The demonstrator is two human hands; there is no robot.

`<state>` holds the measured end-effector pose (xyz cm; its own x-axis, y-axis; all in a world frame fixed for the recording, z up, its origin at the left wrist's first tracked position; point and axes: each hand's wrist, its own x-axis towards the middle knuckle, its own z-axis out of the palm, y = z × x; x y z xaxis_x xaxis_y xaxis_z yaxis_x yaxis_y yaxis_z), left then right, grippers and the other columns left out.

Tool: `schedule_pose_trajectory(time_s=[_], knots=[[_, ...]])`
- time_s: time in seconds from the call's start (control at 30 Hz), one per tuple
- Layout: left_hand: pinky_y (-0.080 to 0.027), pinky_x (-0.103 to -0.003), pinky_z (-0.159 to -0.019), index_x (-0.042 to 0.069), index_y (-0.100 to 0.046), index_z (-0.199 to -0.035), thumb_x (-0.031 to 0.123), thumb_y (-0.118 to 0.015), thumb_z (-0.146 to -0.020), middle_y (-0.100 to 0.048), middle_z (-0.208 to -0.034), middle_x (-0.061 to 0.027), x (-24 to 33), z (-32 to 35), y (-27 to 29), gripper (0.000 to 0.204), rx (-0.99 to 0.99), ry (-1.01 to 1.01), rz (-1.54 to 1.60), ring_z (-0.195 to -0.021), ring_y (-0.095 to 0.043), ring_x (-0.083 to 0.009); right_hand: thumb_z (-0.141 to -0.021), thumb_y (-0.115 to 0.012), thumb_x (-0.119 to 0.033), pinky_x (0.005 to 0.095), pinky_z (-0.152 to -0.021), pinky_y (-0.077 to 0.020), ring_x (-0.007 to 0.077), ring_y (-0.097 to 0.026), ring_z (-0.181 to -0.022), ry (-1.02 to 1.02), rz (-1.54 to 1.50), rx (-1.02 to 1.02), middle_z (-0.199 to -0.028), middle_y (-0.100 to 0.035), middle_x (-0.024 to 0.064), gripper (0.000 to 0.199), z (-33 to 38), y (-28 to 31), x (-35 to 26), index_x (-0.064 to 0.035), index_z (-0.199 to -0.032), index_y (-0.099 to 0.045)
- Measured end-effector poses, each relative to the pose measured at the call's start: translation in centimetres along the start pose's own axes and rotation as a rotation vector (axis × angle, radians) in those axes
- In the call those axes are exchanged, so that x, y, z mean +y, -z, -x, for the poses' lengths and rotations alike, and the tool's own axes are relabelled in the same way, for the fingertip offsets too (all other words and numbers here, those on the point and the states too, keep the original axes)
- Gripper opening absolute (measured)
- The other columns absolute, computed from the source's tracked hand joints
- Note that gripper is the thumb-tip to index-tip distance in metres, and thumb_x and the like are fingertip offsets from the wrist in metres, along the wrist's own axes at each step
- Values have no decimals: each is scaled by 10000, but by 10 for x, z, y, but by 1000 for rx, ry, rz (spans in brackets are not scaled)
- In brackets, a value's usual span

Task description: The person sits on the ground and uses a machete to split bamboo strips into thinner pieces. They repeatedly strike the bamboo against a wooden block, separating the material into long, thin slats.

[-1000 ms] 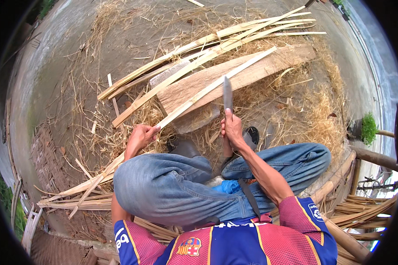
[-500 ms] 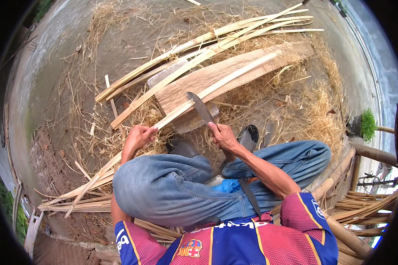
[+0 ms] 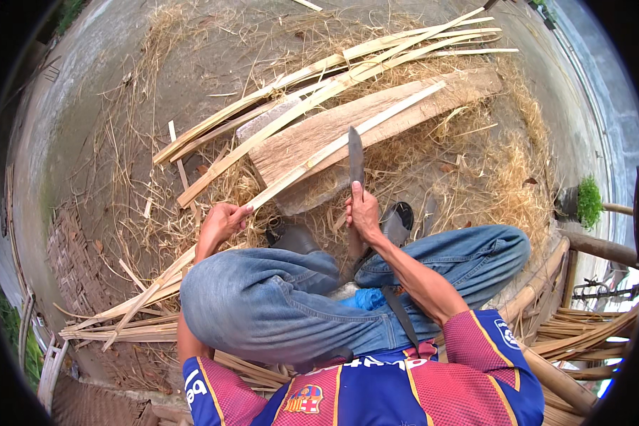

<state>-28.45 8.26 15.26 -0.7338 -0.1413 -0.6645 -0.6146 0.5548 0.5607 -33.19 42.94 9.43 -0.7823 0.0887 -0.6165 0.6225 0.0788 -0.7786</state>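
My left hand [image 3: 224,221] is closed on the near end of a long pale bamboo strip [image 3: 326,148]. That strip slants away to the upper right and lies along a broad wooden board [image 3: 405,96]. My right hand [image 3: 363,211] grips the handle of a knife [image 3: 356,153] with a dark, wide blade. The blade points away from me, at the right side of the strip and over the board's near edge. Whether its edge touches the strip I cannot tell. Beneath the board's near end is a stone block [image 3: 312,195].
Several split bamboo strips [image 3: 291,78] lie across a grey stone beyond the board. Curly shavings [image 3: 518,170] litter the ground. More strips [image 3: 135,312] are piled at my left, and a bamboo pole [image 3: 536,284] stands at my right near a green plant [image 3: 589,201].
The knife has swung from lying across the strip to pointing forward, its tip moving right and away from me. My right hand has shifted slightly right; my left stays put.
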Motion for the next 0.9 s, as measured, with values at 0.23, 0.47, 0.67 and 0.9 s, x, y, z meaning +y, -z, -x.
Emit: schedule_pose_trajectory(time_s=[0.23,0.47,0.67,0.9], knots=[[-300,-307,-456,34,-685,-646,480,-648,-982,-523,-511,6,-4,-3,-4,559,28,-45,-28,-460,-422,-95,-1043,-536,-510,248,-404,-433,74,-528,-450,86,40,-80,-579,-535,4,524,6,-11,1,-41,-815,-591],[-337,-315,-469,46,-702,-668,523,-647,-959,-558,-541,-21,10,-10,-21,561,-65,-12,91,-476,-467,-123,-989,-628,-293,434,-654,-506,340,-637,-694,803,657,97,-806,-649,195,273,-9,23,-39,-31,-1061,-650],[-329,-307,-459,33,-660,-648,541,-613,-982,-517,-526,-8,42,-24,-66,610,-238,-49,273,-469,-454,-116,-1002,-617,-368,450,-585,-527,321,-624,-586,676,890,221,-728,-657,188,377,-34,61,-38,3,-935,-610],[-291,-280,-421,59,-623,-640,560,-593,-995,-495,-518,4,43,-27,-68,615,-335,-52,369,-433,-397,-93,-1022,-496,-594,429,-465,-478,248,-584,-493,780,1105,-165,-572,-588,120,586,13,45,-25,-65,-771,-507]])
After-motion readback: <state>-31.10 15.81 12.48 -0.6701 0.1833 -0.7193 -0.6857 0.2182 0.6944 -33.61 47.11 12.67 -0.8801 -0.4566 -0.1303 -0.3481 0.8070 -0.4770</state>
